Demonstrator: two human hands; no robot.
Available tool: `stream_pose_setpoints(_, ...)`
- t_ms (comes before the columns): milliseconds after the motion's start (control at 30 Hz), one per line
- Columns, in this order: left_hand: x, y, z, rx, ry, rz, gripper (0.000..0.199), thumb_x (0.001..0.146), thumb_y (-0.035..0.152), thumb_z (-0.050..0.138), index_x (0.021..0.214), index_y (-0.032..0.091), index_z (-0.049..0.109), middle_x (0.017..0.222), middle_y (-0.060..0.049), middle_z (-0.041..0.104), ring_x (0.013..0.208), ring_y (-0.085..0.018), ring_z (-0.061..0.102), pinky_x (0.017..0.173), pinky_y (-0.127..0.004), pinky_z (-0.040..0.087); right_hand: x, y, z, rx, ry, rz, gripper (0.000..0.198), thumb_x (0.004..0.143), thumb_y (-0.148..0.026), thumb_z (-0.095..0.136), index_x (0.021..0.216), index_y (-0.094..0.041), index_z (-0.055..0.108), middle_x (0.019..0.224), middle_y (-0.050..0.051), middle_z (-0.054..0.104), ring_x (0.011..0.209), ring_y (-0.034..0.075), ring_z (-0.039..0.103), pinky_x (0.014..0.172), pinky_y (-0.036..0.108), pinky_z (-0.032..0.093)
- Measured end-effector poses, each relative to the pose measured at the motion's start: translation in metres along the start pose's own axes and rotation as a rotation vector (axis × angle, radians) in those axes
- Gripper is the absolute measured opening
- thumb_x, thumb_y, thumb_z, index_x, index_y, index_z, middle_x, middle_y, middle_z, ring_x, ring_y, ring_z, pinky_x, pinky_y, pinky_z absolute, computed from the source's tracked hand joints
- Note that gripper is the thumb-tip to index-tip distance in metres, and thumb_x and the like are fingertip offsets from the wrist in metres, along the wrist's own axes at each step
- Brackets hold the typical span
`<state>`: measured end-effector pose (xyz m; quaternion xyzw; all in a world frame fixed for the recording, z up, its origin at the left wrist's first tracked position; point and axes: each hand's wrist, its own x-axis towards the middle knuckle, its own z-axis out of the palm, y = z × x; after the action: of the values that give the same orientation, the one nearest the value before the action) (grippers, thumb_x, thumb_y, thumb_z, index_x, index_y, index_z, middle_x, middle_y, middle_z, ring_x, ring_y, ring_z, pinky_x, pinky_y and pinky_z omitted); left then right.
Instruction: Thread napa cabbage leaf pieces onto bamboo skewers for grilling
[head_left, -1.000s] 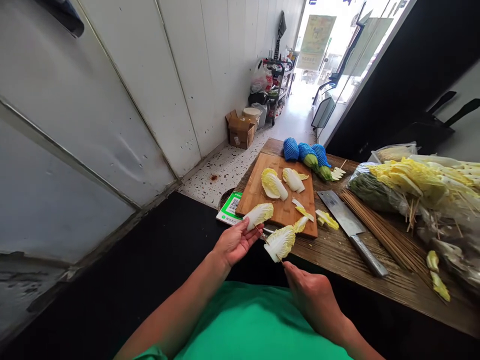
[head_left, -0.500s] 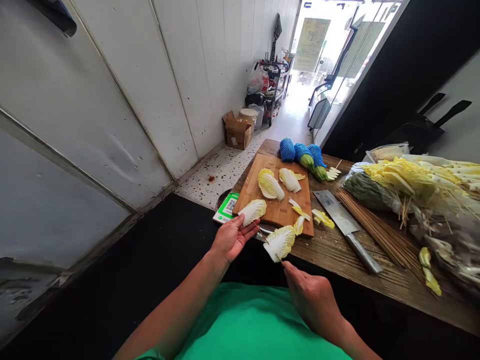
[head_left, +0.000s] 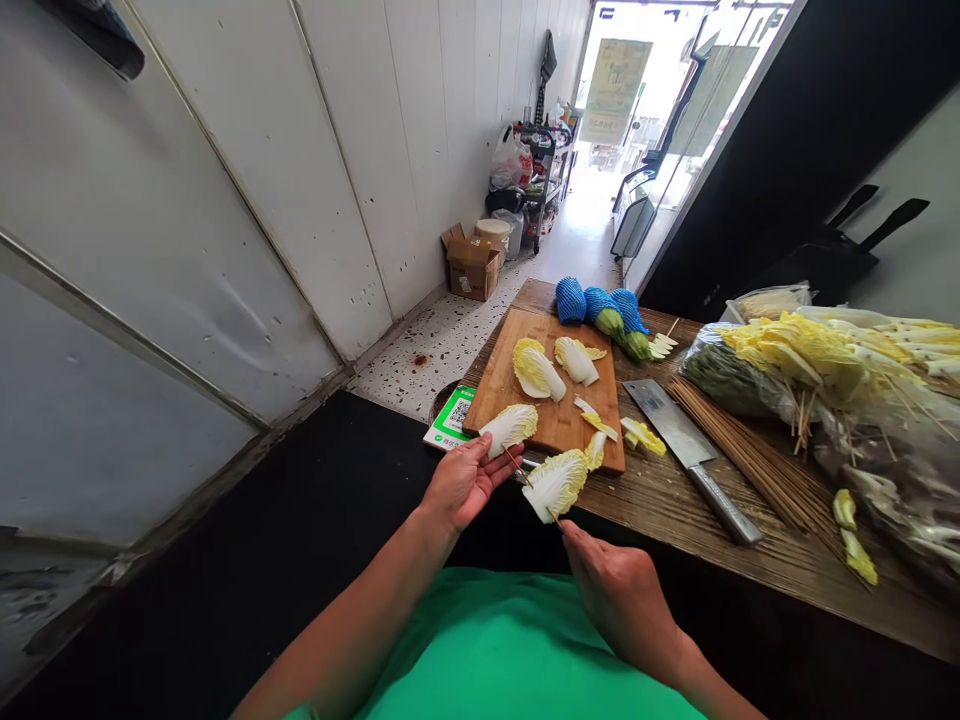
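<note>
Between thumb and fingers, my left hand (head_left: 466, 482) grips a white and yellow napa cabbage leaf (head_left: 510, 428) over the near left corner of the cutting board (head_left: 491, 370). My right hand (head_left: 611, 570) is closed on the lower end of a thin wooden skewer (head_left: 553, 517). That skewer runs through a second cabbage leaf (head_left: 556, 484), and its tip reaches the leaf in my left hand; whether it has pierced that one I cannot tell. Two more cabbage leaves (head_left: 538, 368) lie on the board, with small cut pieces (head_left: 598, 425) near its right edge.
A cleaver (head_left: 679, 425) lies right of the board, beside a bundle of bare skewers (head_left: 750, 460). Skewered cabbage (head_left: 795, 350) and plastic bags are heaped at the far right. Vegetables in blue foam nets (head_left: 600, 305) sit behind the board. A green QR-code card (head_left: 452, 415) is at the left.
Both hands hold nearly the same pose, with the left-hand leaf shifted very slightly toward the right. The whole view has moved a little.
</note>
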<state>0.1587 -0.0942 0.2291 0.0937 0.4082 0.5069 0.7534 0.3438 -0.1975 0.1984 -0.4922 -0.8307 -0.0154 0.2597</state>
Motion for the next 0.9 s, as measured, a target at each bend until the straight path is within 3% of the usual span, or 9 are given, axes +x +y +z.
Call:
stream_pose_setpoints(400,-0.005,-0.002,0.004,0.017,-0.023,0.023,0.018,0.084,0.011,0.05,0.098,0.004,0.059,0.102,-0.021,0.065,0.09,-0.027,0.065,0.082,-0.04,0.053,0.003,-0.003,0.004,-0.028,-0.026,0.014,0.03,0.089,-0.01,0.036,0.106,-0.007,0.06,0.08,0.013,0.071,0.061,0.015,0.067,0.055,0.02,0.051)
stream_pose_setpoints(633,-0.006,-0.009,0.007,0.008,-0.03,-0.065,0.018,0.084,0.01,0.049,0.098,0.005,0.058,0.103,-0.02,0.065,0.089,-0.025,0.066,0.082,-0.037,0.053,0.008,-0.002,0.009,-0.08,-0.012,0.015,0.032,0.088,-0.009,0.036,0.107,-0.007,0.061,0.078,0.012,0.071,0.06,0.017,0.067,0.051,0.021,0.05)
stream_pose_setpoints(900,-0.002,-0.012,0.01,-0.001,0.017,-0.014,0.018,0.083,0.009,0.049,0.099,0.005,0.057,0.1,-0.02,0.066,0.085,-0.025,0.067,0.079,-0.037,0.054,0.007,0.0,0.008,-0.09,-0.026,0.014,0.034,0.086,-0.008,0.035,0.108,-0.008,0.061,0.081,0.013,0.071,0.061,0.017,0.067,0.049,0.022,0.05)
